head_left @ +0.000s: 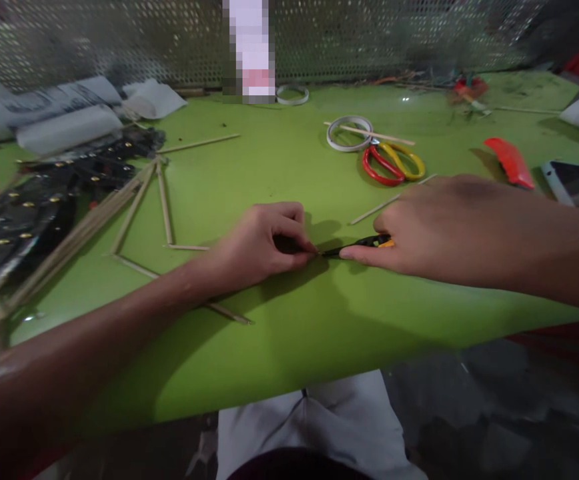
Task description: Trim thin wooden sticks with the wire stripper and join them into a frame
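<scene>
Near the middle of the green table [289, 353], my left hand [264, 243] pinches something too small to make out between thumb and fingertips. My right hand [434, 227] is wrapped round black pliers [364, 245] with a bit of orange on the handle. The tips of the pliers point left and meet my left fingertips. Thin jointed sticks [164, 203] lie beyond and beneath my left forearm, bent in a zigzag. Another thin stick [377, 209] lies just behind the pliers, partly hidden by my right hand.
Red and yellow scissors [382, 175] and a white tape ring [330, 137] lie behind my right hand. A red object [509, 162] and a phone [577, 187] are at the right. Black studded material [24, 207], a stick bundle [77, 237] and rolls [69, 127] fill the left.
</scene>
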Motion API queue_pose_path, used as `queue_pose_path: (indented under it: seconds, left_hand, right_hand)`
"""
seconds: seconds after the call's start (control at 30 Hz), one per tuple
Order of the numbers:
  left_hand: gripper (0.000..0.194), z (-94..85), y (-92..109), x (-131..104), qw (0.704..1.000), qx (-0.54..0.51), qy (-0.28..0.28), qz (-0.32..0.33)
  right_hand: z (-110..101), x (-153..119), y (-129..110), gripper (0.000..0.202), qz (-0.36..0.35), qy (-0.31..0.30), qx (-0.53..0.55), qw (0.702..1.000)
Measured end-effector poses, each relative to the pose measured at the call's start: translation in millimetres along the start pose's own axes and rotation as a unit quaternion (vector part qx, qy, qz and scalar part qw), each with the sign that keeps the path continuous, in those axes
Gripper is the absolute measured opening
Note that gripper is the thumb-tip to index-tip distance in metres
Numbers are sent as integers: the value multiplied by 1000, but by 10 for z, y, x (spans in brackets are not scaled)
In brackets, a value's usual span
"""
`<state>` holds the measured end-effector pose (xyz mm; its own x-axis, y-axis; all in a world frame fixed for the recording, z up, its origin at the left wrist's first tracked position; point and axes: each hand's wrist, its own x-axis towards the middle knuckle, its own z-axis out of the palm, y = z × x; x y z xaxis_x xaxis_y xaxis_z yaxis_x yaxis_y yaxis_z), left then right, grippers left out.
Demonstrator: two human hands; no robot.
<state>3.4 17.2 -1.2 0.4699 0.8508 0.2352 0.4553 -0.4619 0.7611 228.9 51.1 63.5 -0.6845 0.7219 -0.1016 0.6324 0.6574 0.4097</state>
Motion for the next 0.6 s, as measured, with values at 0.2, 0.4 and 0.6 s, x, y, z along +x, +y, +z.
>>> queue_pose_path:
  seconds: [0.2,0.4,0.6]
  left_hand:
    - [7,17,4,11,1000,-5,1,-6]
    - [8,27,-19,16,1000,-11,-3,8]
    - [9,32,5,19,1000,6,-1,4]
  right_hand:
    - [-24,-3,-23,67,-29,16,-40,999]
    - [-74,-173,-138,52,-87,61,-91,990]
    - [26,-294,-242,51,-58,97,-118,987]
